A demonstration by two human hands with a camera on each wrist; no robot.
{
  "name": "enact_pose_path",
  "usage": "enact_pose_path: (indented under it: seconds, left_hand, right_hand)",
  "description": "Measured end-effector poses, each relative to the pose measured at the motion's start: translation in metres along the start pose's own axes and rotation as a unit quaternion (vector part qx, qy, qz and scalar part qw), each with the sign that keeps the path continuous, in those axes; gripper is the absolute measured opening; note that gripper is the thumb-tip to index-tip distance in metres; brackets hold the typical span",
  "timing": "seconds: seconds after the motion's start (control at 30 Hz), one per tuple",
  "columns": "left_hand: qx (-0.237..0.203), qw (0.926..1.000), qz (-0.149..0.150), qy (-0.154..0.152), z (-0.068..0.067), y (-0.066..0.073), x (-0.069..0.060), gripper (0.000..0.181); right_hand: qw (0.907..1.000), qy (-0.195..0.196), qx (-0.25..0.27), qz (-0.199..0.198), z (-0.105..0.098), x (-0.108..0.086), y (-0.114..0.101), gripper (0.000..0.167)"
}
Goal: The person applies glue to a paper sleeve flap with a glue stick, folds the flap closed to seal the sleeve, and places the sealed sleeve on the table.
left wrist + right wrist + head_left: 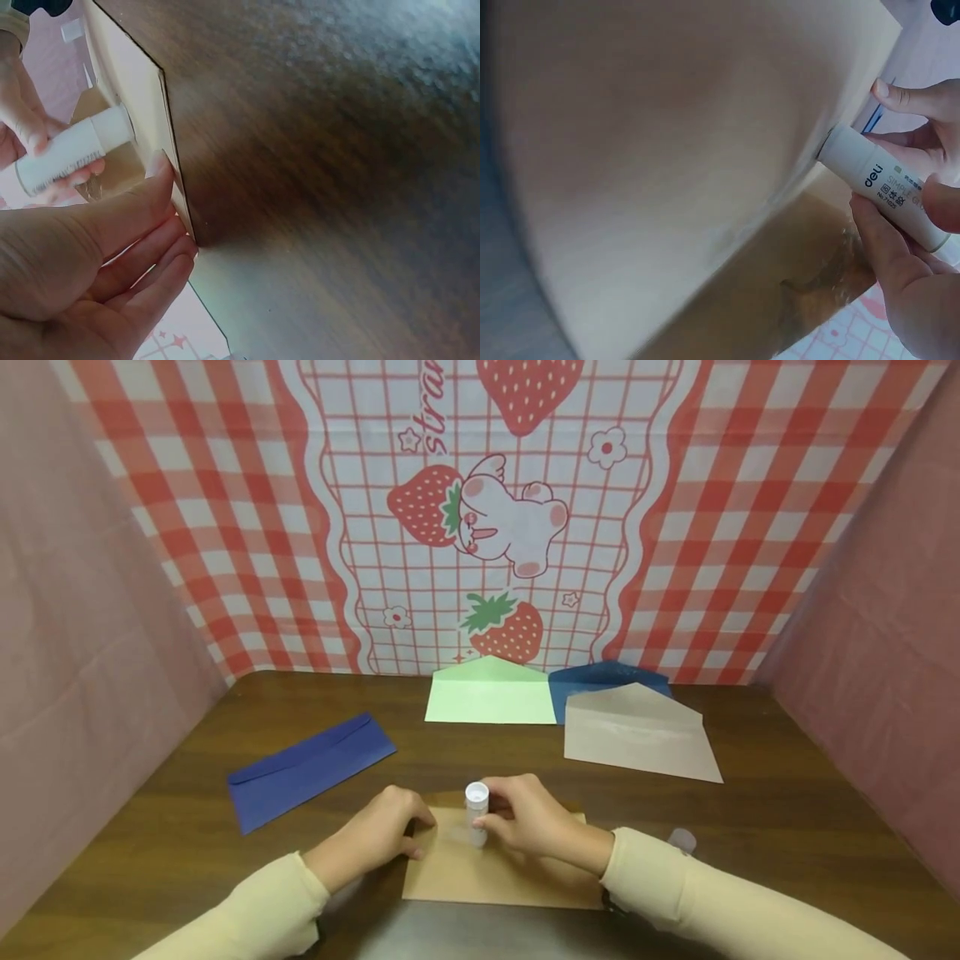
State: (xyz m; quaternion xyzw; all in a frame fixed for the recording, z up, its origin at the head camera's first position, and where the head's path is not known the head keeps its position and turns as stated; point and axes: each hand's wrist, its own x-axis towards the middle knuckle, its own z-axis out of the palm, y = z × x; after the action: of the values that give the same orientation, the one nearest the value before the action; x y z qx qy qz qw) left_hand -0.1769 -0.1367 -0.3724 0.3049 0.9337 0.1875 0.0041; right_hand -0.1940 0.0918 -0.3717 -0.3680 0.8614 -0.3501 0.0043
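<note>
My right hand (pixel 532 818) grips a white glue stick (pixel 477 814) between thumb and fingers. The glue stick stands nearly upright, its lower end touching the brown envelope (pixel 495 881) near the open flap. "deli" is printed on the glue stick (pixel 881 180) in the right wrist view. My left hand (pixel 375 831) holds the envelope's left edge near a corner, the thumb on its face and the fingers at the edge, as the left wrist view shows. On the brown flap (pixel 810 292), shiny wet-looking streaks are visible.
A translucent cap (pixel 682 841) lies right of the envelope, beside my right sleeve. A dark blue envelope (pixel 311 772) lies at left. Light green (pixel 491 697), teal-blue (pixel 607 674) and grey-beige (pixel 637 739) envelopes with raised flaps lie at the back. A strawberry-patterned cloth (pixel 495 518) hangs behind.
</note>
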Motion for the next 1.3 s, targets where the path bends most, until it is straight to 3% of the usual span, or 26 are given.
enact_pose_path:
  seconds: [0.3, 1.3]
  left_hand:
    - [-0.001, 1.0, -0.002, -0.007, -0.005, 0.002, 0.003, 0.033]
    - [-0.006, 0.9999, -0.01, -0.004, -0.001, 0.002, 0.001, 0.033]
  right_hand:
    - [0.9997, 0.0, 0.012, 0.023, -0.016, -0.016, 0.009, 0.017]
    - [0.9991, 0.036, -0.018, 0.011, -0.057, -0.061, 0.038, 0.019]
